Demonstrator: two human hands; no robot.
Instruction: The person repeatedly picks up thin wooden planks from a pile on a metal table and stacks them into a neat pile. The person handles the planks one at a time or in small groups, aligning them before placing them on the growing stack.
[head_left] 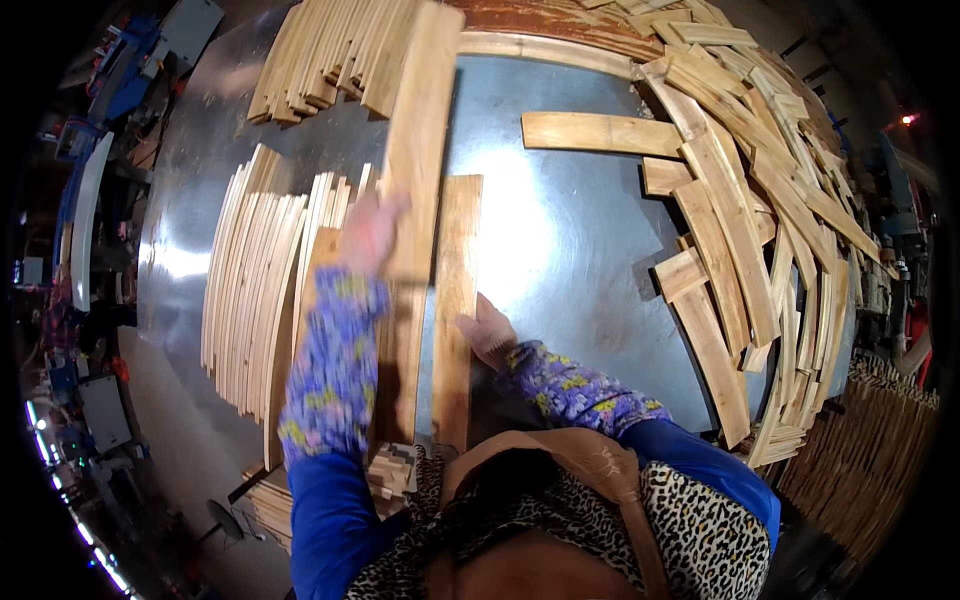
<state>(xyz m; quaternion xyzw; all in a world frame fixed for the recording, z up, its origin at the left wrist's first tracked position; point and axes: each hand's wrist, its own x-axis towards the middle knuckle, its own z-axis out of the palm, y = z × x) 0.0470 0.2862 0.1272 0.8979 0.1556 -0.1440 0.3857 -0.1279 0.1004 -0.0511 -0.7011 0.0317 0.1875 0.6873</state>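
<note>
My left hand (372, 235), a little blurred, grips the left edge of a long pale wooden board (420, 130) that slants away toward the far side. Beside it, a shorter, browner wooden board (458, 240) lies lengthwise in front of me. My right hand (488, 330) is closed on that board's right edge, its thumb on top and the other fingers partly hidden. Left of my left hand, a row of boards (250, 290) stands on edge, packed side by side. Another board (405, 360) lies under the near end of the long one.
A metal-topped table (560, 240) carries everything. Another bundle of boards (325, 55) sits at the far left. A loose heap of boards (780, 170) covers the right side, one piece (600, 131) jutting inward. More stacked strips (860, 450) stand at lower right.
</note>
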